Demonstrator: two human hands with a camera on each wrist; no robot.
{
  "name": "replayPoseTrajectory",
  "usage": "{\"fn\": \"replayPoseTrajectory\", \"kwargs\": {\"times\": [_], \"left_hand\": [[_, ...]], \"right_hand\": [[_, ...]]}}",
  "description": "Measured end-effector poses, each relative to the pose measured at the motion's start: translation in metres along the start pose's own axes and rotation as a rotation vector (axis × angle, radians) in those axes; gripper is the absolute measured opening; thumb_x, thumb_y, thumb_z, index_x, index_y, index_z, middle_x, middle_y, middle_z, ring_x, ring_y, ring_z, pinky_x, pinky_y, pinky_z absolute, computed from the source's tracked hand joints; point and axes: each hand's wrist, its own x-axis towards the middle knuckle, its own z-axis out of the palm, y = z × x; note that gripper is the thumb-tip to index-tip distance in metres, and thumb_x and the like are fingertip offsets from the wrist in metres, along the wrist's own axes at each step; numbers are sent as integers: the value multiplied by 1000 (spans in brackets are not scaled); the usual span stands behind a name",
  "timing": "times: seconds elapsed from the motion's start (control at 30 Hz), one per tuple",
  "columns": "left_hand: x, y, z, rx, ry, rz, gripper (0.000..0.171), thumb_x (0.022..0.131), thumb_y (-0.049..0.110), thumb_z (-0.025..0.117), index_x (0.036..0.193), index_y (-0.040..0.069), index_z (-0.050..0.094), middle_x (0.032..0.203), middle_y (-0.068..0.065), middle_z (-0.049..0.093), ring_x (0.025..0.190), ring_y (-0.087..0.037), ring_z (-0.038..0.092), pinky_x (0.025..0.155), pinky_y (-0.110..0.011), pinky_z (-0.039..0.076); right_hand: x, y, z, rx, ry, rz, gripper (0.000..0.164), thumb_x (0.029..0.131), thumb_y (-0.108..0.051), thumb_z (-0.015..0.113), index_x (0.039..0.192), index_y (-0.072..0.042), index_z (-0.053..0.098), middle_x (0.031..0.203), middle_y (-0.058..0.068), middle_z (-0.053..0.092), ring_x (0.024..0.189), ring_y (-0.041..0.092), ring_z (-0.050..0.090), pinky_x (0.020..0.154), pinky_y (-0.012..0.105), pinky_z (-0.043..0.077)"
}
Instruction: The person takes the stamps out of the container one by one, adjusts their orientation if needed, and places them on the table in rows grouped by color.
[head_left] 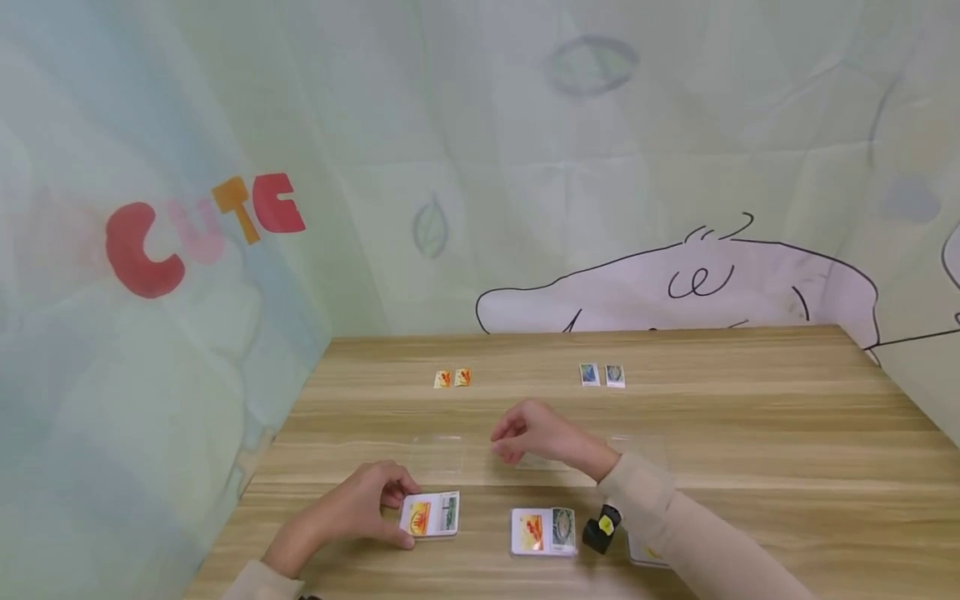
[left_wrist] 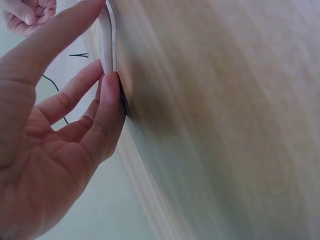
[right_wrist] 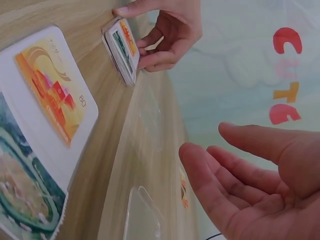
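Observation:
My left hand [head_left: 367, 504] pinches the left edge of a small stack of white cards [head_left: 442, 523] between thumb and fingers; an orange stamp and a green stamp show on top. In the left wrist view the thin side of the stack [left_wrist: 107, 42] shows between thumb and fingertips. My right hand [head_left: 543, 433] hovers over the middle of the table with loosely bent fingers, nothing visible in them. Below it lies a clear plastic sleeve [head_left: 542, 464], partly hidden. A second card stack [head_left: 543, 533], with an orange and a green stamp, sits front centre.
A third stack [head_left: 643, 553] is half covered by the right sleeve. More clear sleeves [head_left: 437, 454] lie farther back on the wooden table [head_left: 750, 417]. Two orange stamps [head_left: 462, 377] and two blue-green stamps [head_left: 615, 377] lie near the back edge. A printed curtain [head_left: 525, 167] hangs behind.

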Motion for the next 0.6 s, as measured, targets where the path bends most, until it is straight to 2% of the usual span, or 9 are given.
{"fn": "replayPoseTrajectory", "kwargs": {"times": [0.33,0.6], "left_hand": [[3,4,0,16,3,-4,51,66,23,95,103,3,66,100,-5,62,88,-17,60,78,-30,55],[0,2,0,15,6,-3,50,65,23,95,101,4,66,98,-4,61,86,-17,59,77,-29,54]], "right_hand": [[6,4,11,-3,-3,4,10,91,-4,71,95,5,72,77,7,70,68,20,68,68,41,58],[8,1,26,20,2,6,7,89,-1,72,88,6,72,74,11,70,65,23,68,63,36,58]]}}
